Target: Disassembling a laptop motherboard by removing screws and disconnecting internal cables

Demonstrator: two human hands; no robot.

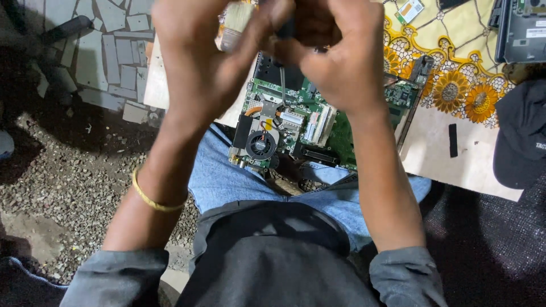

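Holding a screwdriver (282, 85) upright, both hands (341, 54) close their grip on its handle above the green laptop motherboard (296, 122), which rests on the person's lap against the tabletop (449, 165).

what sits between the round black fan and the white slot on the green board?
In the head view, between the fan and the white slot on the circuit board lie a small silver connector block and small components.

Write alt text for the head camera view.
Two bare hands, left hand and right hand, together grip a thin screwdriver above a green laptop circuit board with a small round fan, over the person's lap.
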